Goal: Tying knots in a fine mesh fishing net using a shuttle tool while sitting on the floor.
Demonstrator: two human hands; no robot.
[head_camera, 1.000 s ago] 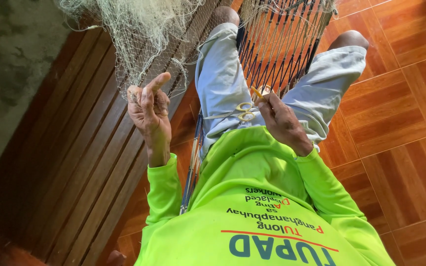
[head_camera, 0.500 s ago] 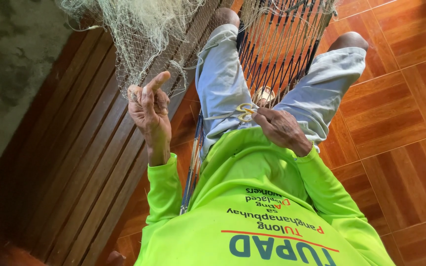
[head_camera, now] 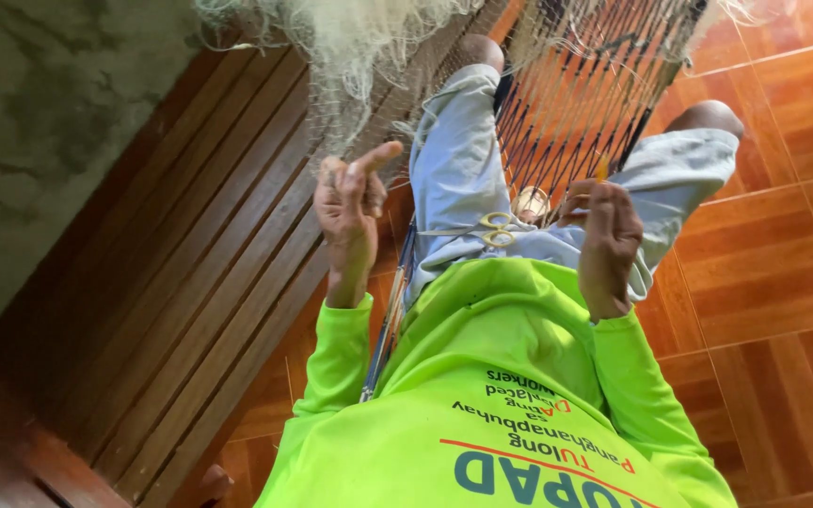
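Observation:
A pale, fine fishing net [head_camera: 350, 47] hangs from the top of the view down to my left hand [head_camera: 348, 212]. That hand pinches a strand of it, with the index finger sticking up. My right hand [head_camera: 606, 240] is raised over my right thigh, its fingers closed on a thin yellow netting needle [head_camera: 602, 169]. Yellow-handled scissors [head_camera: 496, 229] lie on my lap between the hands, beside a small round spool [head_camera: 529, 201]. I wear a bright green long-sleeved shirt and grey shorts.
Below my legs stretches a dark cord hammock seat [head_camera: 581, 85]. A slatted wooden bench [head_camera: 190, 254] runs along the left, next to a grey concrete wall [head_camera: 39, 122]. Reddish-brown floor tiles [head_camera: 783, 245] cover the right side.
My right hand has lifted from my lap near the scissors and moved up and to the right with the needle. My left hand has held its place on the net.

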